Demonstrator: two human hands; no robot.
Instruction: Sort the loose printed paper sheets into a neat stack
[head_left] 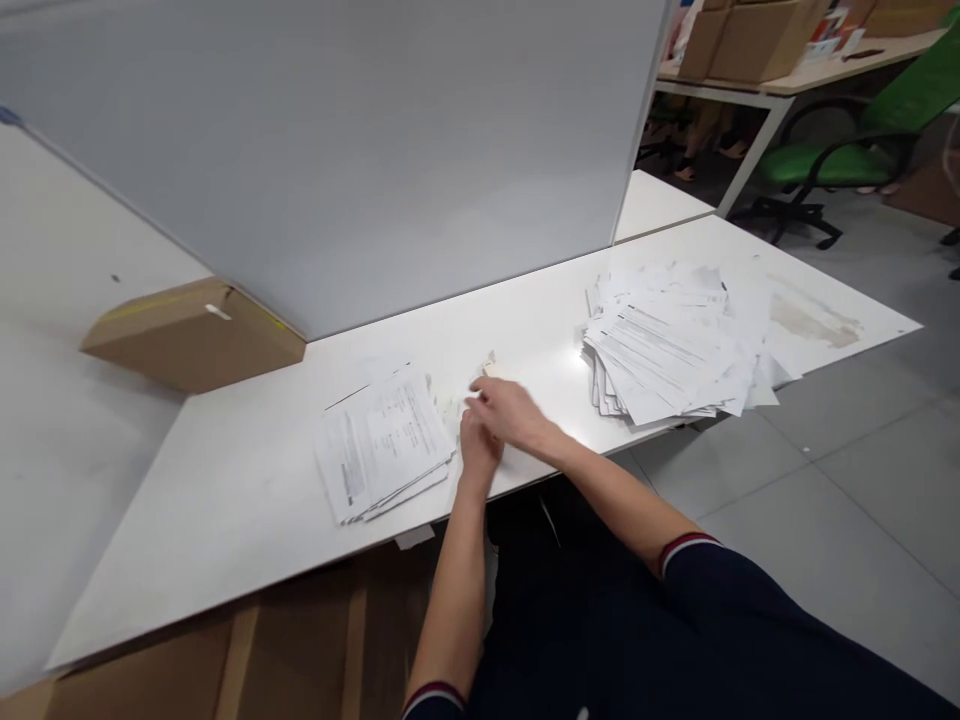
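Note:
My left hand (480,445) is closed above the white table, between two piles of paper. Across its fingers lies my right hand (511,410), with thumb and fingers bent together in a pinch. What either hand holds, if anything, is hidden or too small to make out. Just beyond the fingertips a small crumpled cream-coloured scrap (490,366) rests on the table. Left of my hands sits a stack of printed sheets (390,440), its edges slightly uneven. A larger, fanned-out pile of printed papers (675,350) lies to the right.
A grey-white board (390,150) stands upright along the back of the table (247,500). Against the wall at the left leans a brown cardboard piece (202,340). Farther right are a green office chair (832,160) and another desk with cardboard boxes (757,40).

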